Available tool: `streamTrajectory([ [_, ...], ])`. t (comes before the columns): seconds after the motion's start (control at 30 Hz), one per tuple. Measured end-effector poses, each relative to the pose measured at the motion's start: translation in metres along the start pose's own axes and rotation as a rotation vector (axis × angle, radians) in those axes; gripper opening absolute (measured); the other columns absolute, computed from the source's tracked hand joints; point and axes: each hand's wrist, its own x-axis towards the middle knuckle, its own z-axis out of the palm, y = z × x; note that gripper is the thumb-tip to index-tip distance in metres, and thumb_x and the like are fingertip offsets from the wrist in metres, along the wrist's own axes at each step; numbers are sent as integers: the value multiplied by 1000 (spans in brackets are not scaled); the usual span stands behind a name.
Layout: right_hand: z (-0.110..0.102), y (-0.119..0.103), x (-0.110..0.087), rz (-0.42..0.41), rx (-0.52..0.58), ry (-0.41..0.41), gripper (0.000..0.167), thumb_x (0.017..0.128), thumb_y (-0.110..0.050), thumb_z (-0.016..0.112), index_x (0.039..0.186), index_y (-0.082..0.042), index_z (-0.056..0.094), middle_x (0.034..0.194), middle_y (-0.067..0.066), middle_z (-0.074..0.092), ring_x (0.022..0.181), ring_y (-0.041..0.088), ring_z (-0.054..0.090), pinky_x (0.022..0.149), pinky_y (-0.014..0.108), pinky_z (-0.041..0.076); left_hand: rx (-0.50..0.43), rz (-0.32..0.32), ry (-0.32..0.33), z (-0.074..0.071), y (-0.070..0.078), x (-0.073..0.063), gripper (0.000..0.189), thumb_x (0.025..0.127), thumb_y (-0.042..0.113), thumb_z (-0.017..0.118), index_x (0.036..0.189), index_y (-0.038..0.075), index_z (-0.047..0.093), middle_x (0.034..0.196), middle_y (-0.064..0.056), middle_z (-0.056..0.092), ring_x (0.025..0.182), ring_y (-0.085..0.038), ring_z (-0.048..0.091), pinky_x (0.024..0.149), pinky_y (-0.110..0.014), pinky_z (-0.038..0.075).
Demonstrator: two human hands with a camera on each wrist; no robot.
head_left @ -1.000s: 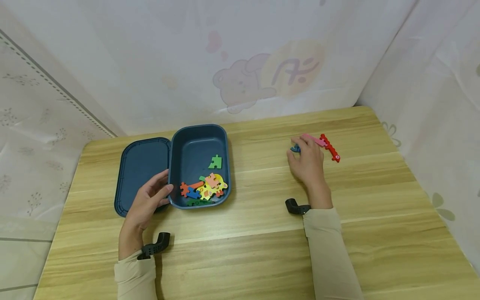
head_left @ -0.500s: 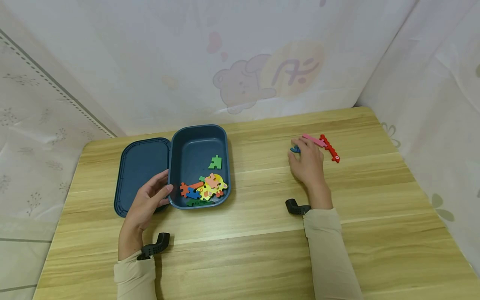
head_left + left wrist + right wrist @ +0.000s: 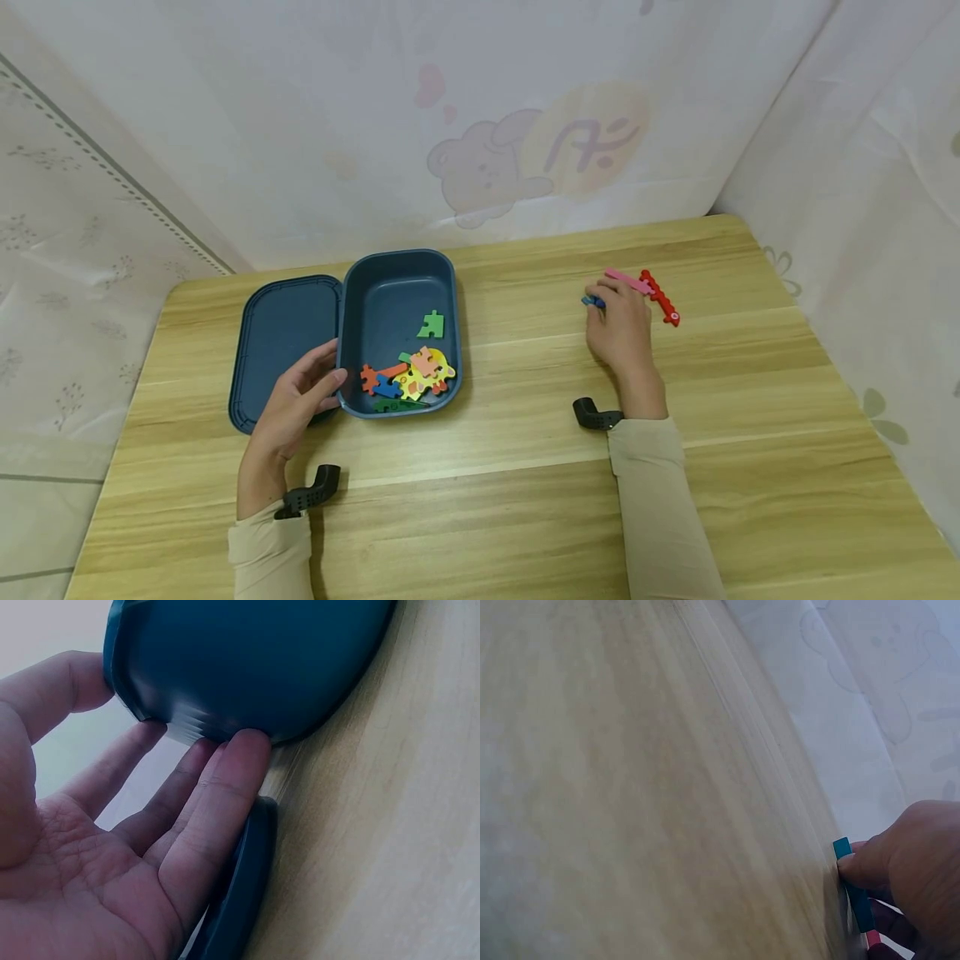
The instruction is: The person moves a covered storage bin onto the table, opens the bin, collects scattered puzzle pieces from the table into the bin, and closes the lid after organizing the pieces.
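My left hand (image 3: 296, 400) holds the left side of a dark blue plastic box (image 3: 397, 260). Its thumb is at the rim and its fingers lie against the outer wall, as the left wrist view shows. Between thumb and fingers, my right hand (image 3: 622, 329) pinches a small blue puzzle piece (image 3: 855, 892), partly hidden by the fingers. Just beyond that hand lie a pink puzzle piece (image 3: 628, 279) and a red, jagged-edged puzzle piece (image 3: 662, 298) with an eye printed on it, touching each other.
Inside the box lie a green puzzle piece (image 3: 432, 324), a yellow animal piece (image 3: 416, 383), an orange piece (image 3: 369, 379), a blue piece (image 3: 387, 386) and others. The box's lid (image 3: 288, 333) lies left of it, partly under my left hand. Curtains rise behind the wooden table (image 3: 510, 500).
My right hand has shifted slightly right and towards me, and the blue puzzle piece has turned in its fingers. My left hand and the box have stayed put.
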Motion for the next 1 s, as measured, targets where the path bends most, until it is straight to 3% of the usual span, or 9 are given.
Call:
streamTrajectory([
  [0.4, 0, 1, 1, -18, 19, 8, 30, 103, -3, 57, 128, 9, 69, 146, 32, 57, 142, 54, 44, 123, 65, 31, -2, 7, -3, 0, 2, -1, 61, 110, 29, 60, 165, 12, 38, 137, 10, 58, 117, 3, 63, 88, -21, 59],
  [0.8, 0, 2, 1, -10, 27, 12, 29, 104, -4, 56, 127, 9, 69, 144, 32, 57, 140, 53, 45, 121, 64, 33, 1, -2, 1, 0, 3, 0, 60, 110, 30, 59, 165, 14, 39, 141, 3, 58, 116, 3, 63, 89, -22, 59],
  [1.0, -1, 2, 0, 7, 43, 2, 29, 105, -5, 57, 127, 8, 69, 143, 32, 57, 140, 51, 45, 120, 64, 34, 10, -6, 2, 0, 1, -1, 61, 110, 31, 59, 165, 14, 38, 139, 8, 58, 116, 5, 63, 89, -21, 59],
])
